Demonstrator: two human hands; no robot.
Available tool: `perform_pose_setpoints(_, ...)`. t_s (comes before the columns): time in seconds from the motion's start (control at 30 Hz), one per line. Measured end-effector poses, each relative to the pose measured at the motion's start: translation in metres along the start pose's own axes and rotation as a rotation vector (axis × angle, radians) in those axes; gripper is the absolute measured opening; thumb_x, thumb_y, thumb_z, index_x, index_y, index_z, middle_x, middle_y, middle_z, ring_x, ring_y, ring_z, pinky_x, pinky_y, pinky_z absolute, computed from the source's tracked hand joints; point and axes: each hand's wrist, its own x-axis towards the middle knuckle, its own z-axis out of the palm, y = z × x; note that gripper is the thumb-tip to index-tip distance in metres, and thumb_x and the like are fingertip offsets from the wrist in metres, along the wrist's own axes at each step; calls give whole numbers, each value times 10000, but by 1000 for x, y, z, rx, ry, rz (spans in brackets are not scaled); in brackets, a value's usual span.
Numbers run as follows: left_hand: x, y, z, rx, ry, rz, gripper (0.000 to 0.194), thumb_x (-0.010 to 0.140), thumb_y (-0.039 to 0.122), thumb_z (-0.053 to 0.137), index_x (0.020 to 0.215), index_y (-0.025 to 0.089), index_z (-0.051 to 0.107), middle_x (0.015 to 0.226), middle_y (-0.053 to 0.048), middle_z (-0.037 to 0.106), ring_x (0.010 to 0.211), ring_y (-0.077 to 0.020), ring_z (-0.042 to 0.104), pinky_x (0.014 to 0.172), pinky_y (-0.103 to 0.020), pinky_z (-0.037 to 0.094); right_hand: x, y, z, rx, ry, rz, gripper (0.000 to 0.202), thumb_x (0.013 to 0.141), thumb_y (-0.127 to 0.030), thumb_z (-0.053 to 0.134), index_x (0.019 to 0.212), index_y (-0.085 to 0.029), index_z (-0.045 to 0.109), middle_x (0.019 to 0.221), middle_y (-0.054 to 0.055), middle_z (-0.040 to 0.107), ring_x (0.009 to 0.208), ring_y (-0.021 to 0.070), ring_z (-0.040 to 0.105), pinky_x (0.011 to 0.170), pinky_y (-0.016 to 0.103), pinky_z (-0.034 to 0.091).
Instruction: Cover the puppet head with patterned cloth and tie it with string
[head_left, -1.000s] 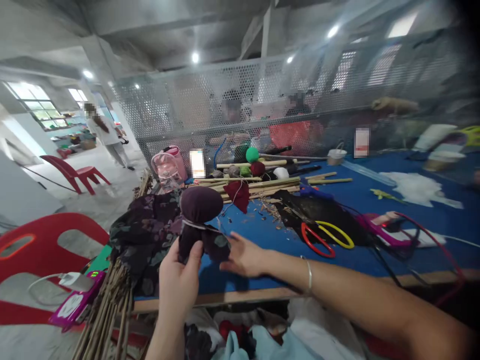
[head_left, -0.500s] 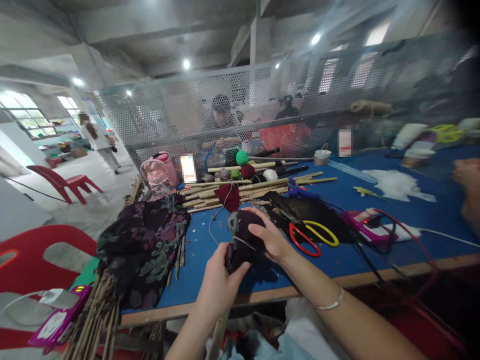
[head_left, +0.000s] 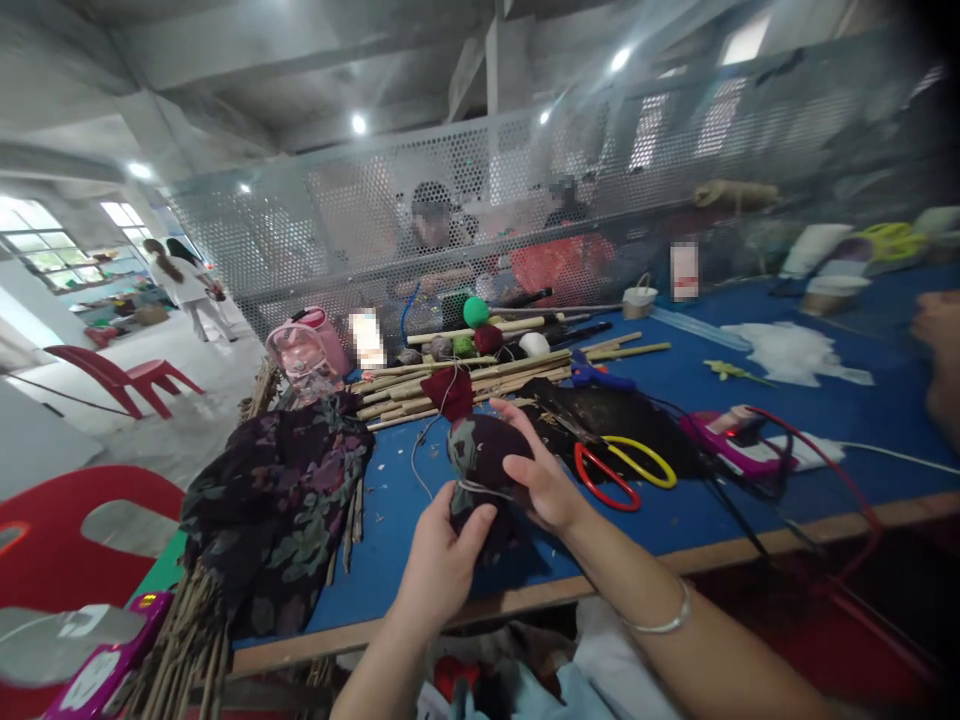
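A dark, patterned cloth-covered ball (head_left: 489,452) is held between both hands above the blue table's front edge. A grey cord (head_left: 484,489) runs round the cloth just beneath the ball. My left hand (head_left: 442,548) grips the gathered dark cloth below the cord, its thumb pressed on the front. My right hand (head_left: 541,470) is wrapped round the ball's right side, thumb on top. The cord trails back over a dark red cloth piece (head_left: 448,392). Scissors with red and yellow handles (head_left: 626,465) lie right of my right hand.
Dark floral cloth (head_left: 281,510) and bundled sticks (head_left: 184,630) are at the left. Behind are wooden sticks (head_left: 517,375), a pink bag (head_left: 307,350) and a mesh screen (head_left: 337,220). A glue gun (head_left: 600,374), a purple power strip (head_left: 731,445) and another person's hand (head_left: 941,325) are rightward.
The ball has turned slightly and its cloth now looks smoother, with the cord across its base more visible. The view has shifted a little; a second walking person shows at the back left.
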Motion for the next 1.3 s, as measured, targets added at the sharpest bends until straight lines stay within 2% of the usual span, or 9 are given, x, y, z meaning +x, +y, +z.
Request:
perform_pose_setpoints(0.13, 0, 0, -12, 153, 202, 30, 343, 837, 448, 486, 997, 151, 546, 832, -57, 656, 727, -175, 567, 673, -277, 442, -7, 9, -14, -205, -256, 260, 741, 667, -652, 590, 1225, -193, 428, 859, 61, 623, 675, 170, 597, 590, 293, 486)
perform_pose_setpoints(0.2, -1, 1, -19, 210, 248, 15, 351, 834, 451, 489, 1012, 153, 543, 848, -67, 662, 745, -192, 578, 694, -293, 442, -10, 8, -20, -451, -249, 287, 623, 681, -638, 591, 1070, -154, 543, 743, 41, 595, 629, 161, 559, 566, 294, 473)
perform_pose_setpoints(0.37, -8, 2, -16, 232, 235, 12, 383, 824, 428, 509, 1103, 168, 536, 989, -100, 675, 874, -234, 613, 762, -321, 449, -11, -19, -9, -954, 268, -417, 460, 723, -435, 668, 1119, -214, 584, 1134, 110, 526, 1045, 248, 498, 891, 412, 421)
perform_pose_setpoints(0.53, -11, 1, -6, 263, 212, -15, 398, 821, 429, 499, 1113, 162, 552, 934, -101, 685, 799, -242, 619, 707, -321, 452, 2, -31, 15, -985, 222, -700, 74, 772, -300, 648, 789, -242, 691, 867, 56, 618, 875, 206, 564, 806, 373, 463)
perform_pose_setpoints(0.73, -9, 0, -18, 230, 226, -33, 392, 821, 455, 498, 1060, 151, 564, 916, -101, 685, 835, -244, 613, 741, -326, 449, 18, -12, -10, -802, 412, -298, 244, 831, -406, 544, 838, -182, 641, 738, 55, 650, 694, 172, 592, 724, 335, 479)
perform_pose_setpoints(0.9, -8, 2, -23, 219, 264, -24, 382, 828, 446, 488, 1073, 160, 551, 957, -105, 683, 863, -245, 617, 754, -332, 447, 6, 15, -11, -259, -85, 73, 583, 795, -579, 510, 1254, -221, 478, 1155, 105, 613, 1025, 217, 588, 907, 398, 444)
perform_pose_setpoints(1.0, -8, 1, -22, 250, 263, -14, 367, 829, 434, 486, 1074, 167, 545, 940, -102, 683, 832, -242, 619, 734, -332, 448, -5, 16, 1, -208, -259, 197, 542, 738, -562, 593, 1120, -177, 577, 1012, 90, 659, 939, 226, 612, 853, 389, 474)
perform_pose_setpoints(1.1, -10, -2, -23, 285, 259, -26, 369, 831, 430, 480, 1083, 166, 533, 960, -114, 678, 840, -249, 621, 736, -341, 447, -11, 3, 7, -497, -185, 165, 293, 741, -430, 632, 851, -158, 637, 743, 20, 636, 710, 158, 580, 671, 278, 481)
perform_pose_setpoints(1.3, -12, -9, -22, 345, 275, -9, 370, 817, 404, 509, 1109, 177, 527, 931, -99, 677, 839, -242, 623, 723, -324, 447, -18, -23, 14, -767, -57, 31, 471, 799, -431, 509, 467, -185, 285, 463, -68, 212, 454, 61, 220, 412, 199, 199)
